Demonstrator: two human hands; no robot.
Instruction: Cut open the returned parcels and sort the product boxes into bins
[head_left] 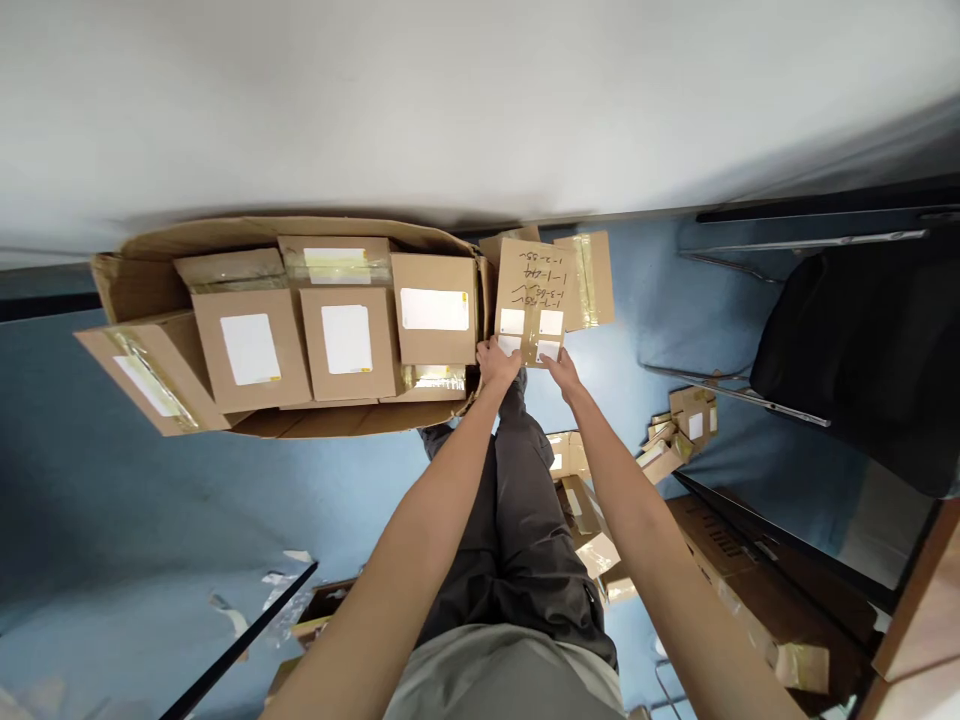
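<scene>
Between my hands is a cardboard box (534, 275) with handwritten marks, several white labels and clear tape across its face. My left hand (498, 364) grips its near left corner, and my right hand (562, 372) grips the near right corner. Just left of it stands a large open carton (289, 424) packed with smaller boxes. One labelled box (435, 345) sits at the carton's right end, close to my left hand. Behind the held box, another taped box (598, 275) is partly covered. Whether the held box touches anything beneath it, I cannot tell.
A white wall (480, 110) runs along the far side. On the right are a black chair (862, 350) with metal legs and a small pile of boxes (686, 425). More boxes (581, 510) lie beside my legs. Plastic scraps (285, 600) litter the blue floor (150, 520).
</scene>
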